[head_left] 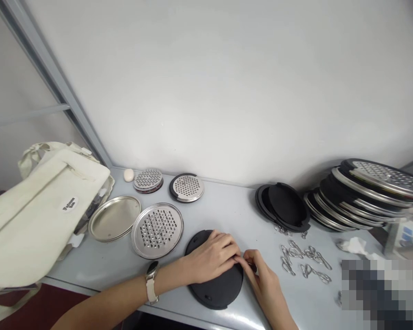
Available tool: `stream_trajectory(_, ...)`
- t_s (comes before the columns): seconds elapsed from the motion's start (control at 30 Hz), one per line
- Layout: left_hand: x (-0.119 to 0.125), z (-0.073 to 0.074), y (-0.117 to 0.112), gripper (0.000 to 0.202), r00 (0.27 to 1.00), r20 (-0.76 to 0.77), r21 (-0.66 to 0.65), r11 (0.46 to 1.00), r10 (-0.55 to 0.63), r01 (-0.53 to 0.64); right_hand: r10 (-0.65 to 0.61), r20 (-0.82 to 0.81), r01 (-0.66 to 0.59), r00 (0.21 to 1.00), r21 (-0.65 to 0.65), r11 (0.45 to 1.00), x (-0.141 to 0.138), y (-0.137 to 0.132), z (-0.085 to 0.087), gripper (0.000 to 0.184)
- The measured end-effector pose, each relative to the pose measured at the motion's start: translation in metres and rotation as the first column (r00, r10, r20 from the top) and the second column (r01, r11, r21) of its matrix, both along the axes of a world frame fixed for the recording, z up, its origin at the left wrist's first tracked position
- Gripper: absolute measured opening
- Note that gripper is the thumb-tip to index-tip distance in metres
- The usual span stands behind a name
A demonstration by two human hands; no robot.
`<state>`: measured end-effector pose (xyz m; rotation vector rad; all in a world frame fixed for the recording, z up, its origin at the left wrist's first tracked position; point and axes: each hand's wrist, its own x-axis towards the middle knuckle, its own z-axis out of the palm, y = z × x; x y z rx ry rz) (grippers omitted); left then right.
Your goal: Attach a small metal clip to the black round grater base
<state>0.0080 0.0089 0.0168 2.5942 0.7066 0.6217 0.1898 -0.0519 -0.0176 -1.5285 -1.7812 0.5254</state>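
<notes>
A black round lid (pixel 217 286) lies flat on the grey table (pixel 234 211) in front of me. My left hand (pixel 211 256) rests palm-down on top of it, with a watch on the wrist. My right hand (pixel 261 275) meets it at the lid's right edge, fingertips pinched together on something small that I cannot make out. Several metal wire clips (pixel 304 261) lie just right of my hands.
A perforated metal disc (pixel 157 230) and a plain metal plate (pixel 114 218) lie to the left. Two smaller perforated discs (pixel 186 187) and a small white lump (pixel 128 174) sit by the wall. Black lids (pixel 284 206), a slanted stack of assembled discs (pixel 368 195), and a cream cloth bag (pixel 37 211) flank the area.
</notes>
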Motion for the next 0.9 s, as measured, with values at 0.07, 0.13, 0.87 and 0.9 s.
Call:
stream_trajectory(0.07,-0.0001,0.0026,-0.0004,0.009,1.000,0.027,-0.030,0.999,0.012,-0.012,0.013,0.004,-0.013,1.000,0.007,1.000,-0.0001,0.0008,0.0005,0.025)
stream_trajectory(0.13,-0.0005,0.0059,-0.0003,0.010,0.995,0.069,-0.088,0.994,0.066,-0.060,0.038,0.005,-0.038,0.999,0.004,0.999,-0.0003,0.0024,0.0004,0.024)
stream_trajectory(0.87,0.0010,0.0103,-0.0012,0.013,0.979,0.023,-0.196,0.961,0.203,-0.195,0.060,0.045,-0.058,0.997,-0.041,0.997,0.0015,0.0052,-0.0029,0.015)
stream_trajectory(0.9,0.0008,0.0110,-0.0012,0.013,0.981,0.018,-0.195,0.963,0.195,-0.188,0.060,0.046,-0.058,0.997,-0.045,0.997,0.0015,0.0050,-0.0031,0.015)
